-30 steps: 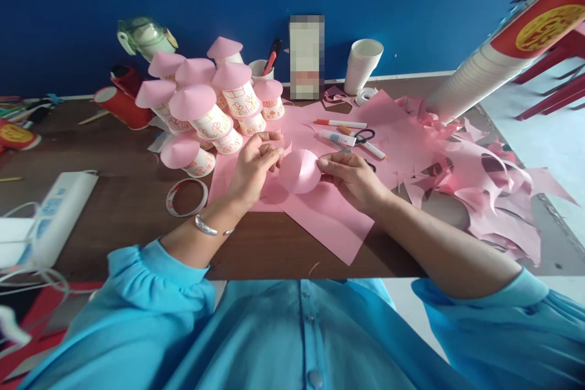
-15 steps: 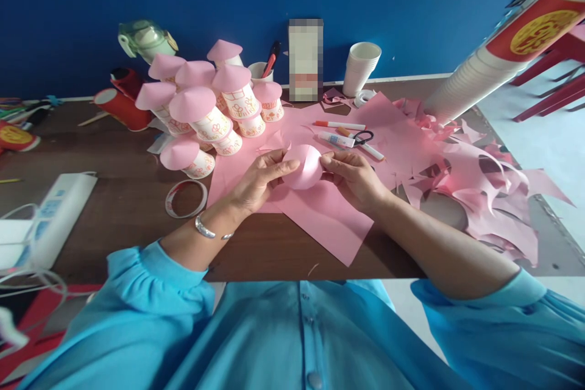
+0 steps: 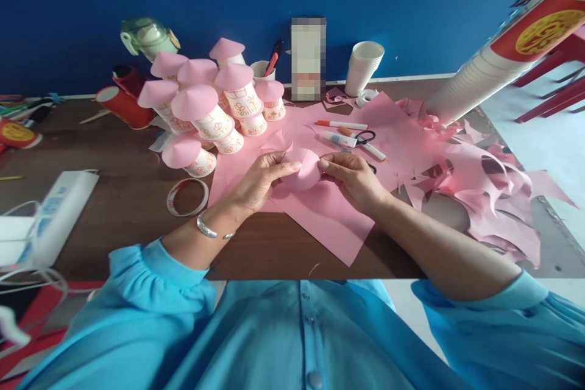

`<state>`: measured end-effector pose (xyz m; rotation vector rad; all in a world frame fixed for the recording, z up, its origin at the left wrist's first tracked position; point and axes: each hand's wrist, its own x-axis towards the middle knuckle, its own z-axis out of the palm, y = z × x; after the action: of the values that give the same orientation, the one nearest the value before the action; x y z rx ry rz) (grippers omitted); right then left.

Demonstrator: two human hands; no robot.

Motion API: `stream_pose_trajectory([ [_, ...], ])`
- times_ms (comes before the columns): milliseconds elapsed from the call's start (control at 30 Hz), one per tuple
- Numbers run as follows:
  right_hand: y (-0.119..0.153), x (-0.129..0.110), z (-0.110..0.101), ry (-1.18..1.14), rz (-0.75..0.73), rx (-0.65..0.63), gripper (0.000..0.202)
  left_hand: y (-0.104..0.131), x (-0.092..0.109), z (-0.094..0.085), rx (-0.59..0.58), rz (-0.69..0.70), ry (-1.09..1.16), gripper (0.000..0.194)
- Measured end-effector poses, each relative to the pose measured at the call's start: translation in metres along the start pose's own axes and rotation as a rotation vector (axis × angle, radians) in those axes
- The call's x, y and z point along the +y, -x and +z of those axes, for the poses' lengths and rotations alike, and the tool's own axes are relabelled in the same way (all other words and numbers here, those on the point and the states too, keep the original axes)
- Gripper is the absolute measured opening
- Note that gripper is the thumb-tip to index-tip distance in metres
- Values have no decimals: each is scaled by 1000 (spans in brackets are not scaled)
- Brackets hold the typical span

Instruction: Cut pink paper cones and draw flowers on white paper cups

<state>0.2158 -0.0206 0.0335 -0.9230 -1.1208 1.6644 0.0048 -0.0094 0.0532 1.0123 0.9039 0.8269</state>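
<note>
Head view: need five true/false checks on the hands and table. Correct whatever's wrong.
1. The left hand and right hand both grip one round pink paper piece. True.
2. The right wrist wears a bracelet. False: the silver bracelet is on the left wrist.
3. A tape roll lies on the table, left of the left hand. True.
4. The red-capped marker is in the right hand. False: that marker lies on pink paper.
5. The short stack of white cups stands near the blue wall. True.
</note>
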Motion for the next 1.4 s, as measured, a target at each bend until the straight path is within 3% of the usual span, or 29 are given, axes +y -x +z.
stream_pose_trajectory([
  [767, 0, -2, 0, -5, 21, 1, 41, -1, 0, -5, -93, 70, -37, 34],
  [1100, 0, -2, 0, -21, 27, -2, 41, -1, -1, -8, -48, 57, 4, 26],
  [1400, -1, -1, 2, -25, 43, -1, 41, -4, -3, -6, -31, 72, -97, 40],
])
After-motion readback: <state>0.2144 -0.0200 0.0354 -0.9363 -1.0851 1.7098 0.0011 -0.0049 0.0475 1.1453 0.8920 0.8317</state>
